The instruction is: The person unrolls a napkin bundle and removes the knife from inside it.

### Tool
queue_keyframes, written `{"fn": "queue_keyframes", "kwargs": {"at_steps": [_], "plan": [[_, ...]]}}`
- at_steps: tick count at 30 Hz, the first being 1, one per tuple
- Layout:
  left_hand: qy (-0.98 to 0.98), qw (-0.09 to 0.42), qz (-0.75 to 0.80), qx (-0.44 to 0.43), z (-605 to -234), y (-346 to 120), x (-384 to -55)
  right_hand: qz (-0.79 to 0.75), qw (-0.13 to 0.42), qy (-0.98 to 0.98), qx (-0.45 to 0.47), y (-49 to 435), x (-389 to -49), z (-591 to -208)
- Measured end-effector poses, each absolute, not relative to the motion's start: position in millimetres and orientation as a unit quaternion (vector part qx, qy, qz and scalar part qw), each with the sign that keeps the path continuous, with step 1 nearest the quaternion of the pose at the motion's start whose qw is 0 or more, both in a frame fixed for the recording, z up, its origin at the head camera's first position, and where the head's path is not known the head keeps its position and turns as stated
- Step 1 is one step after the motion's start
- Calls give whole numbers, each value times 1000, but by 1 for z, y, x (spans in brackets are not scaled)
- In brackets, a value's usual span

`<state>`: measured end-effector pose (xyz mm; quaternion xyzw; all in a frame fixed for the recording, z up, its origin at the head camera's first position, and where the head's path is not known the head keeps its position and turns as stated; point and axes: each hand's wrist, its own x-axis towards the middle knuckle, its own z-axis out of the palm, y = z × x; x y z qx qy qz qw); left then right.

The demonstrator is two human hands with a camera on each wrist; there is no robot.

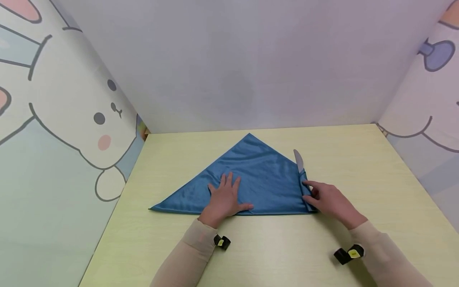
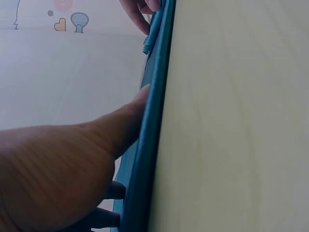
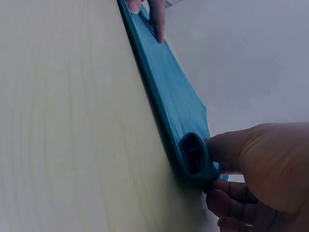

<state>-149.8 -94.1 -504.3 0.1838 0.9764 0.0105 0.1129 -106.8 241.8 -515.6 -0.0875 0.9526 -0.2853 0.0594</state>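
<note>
A blue cloth (image 1: 265, 179) lies on the table as a triangle, its long edge towards me and its peak at the back. My left hand (image 1: 225, 199) rests on it left of centre with fingers spread. At the cloth's right end, the corner is rolled into a narrow tube (image 3: 193, 157) around a knife. The knife's blade (image 1: 299, 160) sticks out of the roll at the far end; its handle is hidden inside. My right hand (image 1: 328, 199) pinches the outer side of this roll between thumb and fingers.
The pale wooden table (image 1: 376, 167) extends around the cloth. A plain light wall (image 1: 258, 79) rises behind its back edge, and cartoon-printed panels (image 1: 71, 119) stand on both sides. Each wrist wears a small black camera, like the one on the left sleeve (image 1: 222, 241).
</note>
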Motion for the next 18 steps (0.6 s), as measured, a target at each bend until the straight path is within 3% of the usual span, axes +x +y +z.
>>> {"fn": "queue_keyframes", "kwargs": {"at_steps": [13, 18], "plan": [[976, 114, 11, 185, -505, -95, -150, -311, 65, 942, -109, 259, -107, -522], [976, 114, 12, 185, -506, -95, -151, -292, 37, 950, -107, 255, -103, -520]]}}
